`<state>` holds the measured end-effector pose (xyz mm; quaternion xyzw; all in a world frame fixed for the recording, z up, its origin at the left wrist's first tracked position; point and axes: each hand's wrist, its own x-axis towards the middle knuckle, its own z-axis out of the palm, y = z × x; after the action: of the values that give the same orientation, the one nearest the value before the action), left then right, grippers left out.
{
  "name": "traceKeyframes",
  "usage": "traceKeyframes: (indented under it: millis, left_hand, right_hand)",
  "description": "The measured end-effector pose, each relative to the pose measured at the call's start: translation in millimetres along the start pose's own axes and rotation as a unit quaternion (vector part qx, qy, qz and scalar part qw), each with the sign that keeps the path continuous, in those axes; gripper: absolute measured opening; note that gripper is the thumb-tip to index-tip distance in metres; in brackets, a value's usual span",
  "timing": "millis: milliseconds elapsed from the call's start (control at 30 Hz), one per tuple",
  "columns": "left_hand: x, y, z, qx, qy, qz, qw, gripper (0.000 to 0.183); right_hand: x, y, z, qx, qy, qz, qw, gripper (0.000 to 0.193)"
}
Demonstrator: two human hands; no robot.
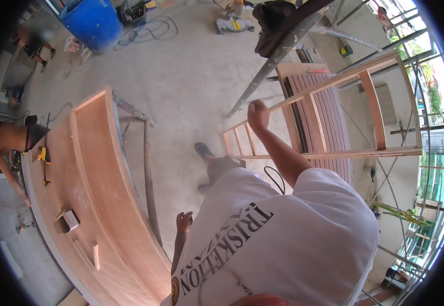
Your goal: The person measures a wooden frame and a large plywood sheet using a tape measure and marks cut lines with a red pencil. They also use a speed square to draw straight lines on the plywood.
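My right hand [258, 116] is a closed fist on the end of my outstretched forearm. In the picture it overlaps the upper long rail of a ladder-like wooden frame [311, 115]; whether it grips the rail I cannot make out. Lower down, beside my white shirt, hangs my left hand [184, 222] with its fingers curled. A small dark patch shows at those fingers, too small to name. Left of that hand stands a long, shallow plywood panel [99, 153] with raised edges.
On the panel lie a small open box [68, 221], a yellow-black clamp [44, 155] and a wood offcut [96, 256]. A person [10, 140] bends beyond it. Brown slatted boards [329, 122] lie under the frame. A metal scaffold pole [267, 71] slants nearby. A blue drum [92, 25] stands far left.
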<state>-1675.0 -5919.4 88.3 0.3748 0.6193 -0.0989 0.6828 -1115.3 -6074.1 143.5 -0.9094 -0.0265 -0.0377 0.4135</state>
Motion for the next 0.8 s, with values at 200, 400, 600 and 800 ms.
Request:
traceKeyframes:
  millis: [200, 400, 600, 800]
  left_hand:
    - [13, 10, 9, 0.204, -0.044, 0.087, 0.974, 0.032]
    - [16, 73, 34, 0.199, 0.016, -0.099, 0.975, 0.034]
    - [-6, 110, 56, -0.054, 0.092, -0.243, 0.964, 0.031]
    - [-1, 115, 79, -0.011, 0.043, -0.208, 0.977, 0.031]
  right_hand:
    - [210, 6, -43, 0.227, 0.330, 0.141, 0.905, 0.030]
    - [358, 82, -45, -0.103, 0.165, 0.260, 0.946, 0.034]
    - [420, 91, -26, -0.155, 0.072, 0.251, 0.953, 0.032]
    - [418, 71, -11, -0.148, 0.053, 0.250, 0.955, 0.030]
